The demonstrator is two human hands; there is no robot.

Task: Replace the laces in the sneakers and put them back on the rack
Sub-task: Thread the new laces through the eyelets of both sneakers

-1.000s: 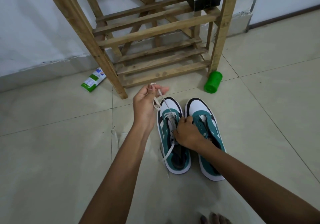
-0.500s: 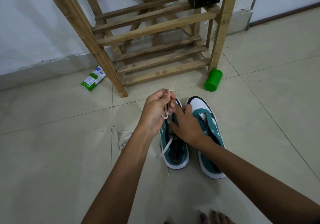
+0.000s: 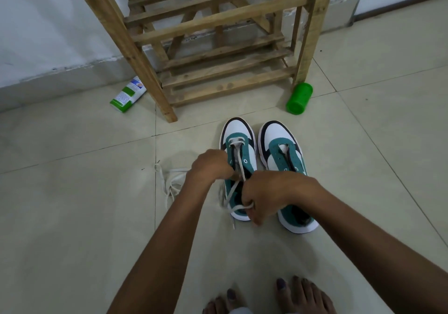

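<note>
both hands grip the white lace (image 3: 238, 161) over the left sneaker (image 3: 240, 144): left hand (image 3: 211, 165) at 10 o'clock of right hand (image 3: 264, 195)

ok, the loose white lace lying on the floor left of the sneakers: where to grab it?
Judging by its pose, pinch the loose white lace from above at its far loop end, which lies flat on the tiled floor clear of the left hand; nearer strands run under that forearm.
</note>
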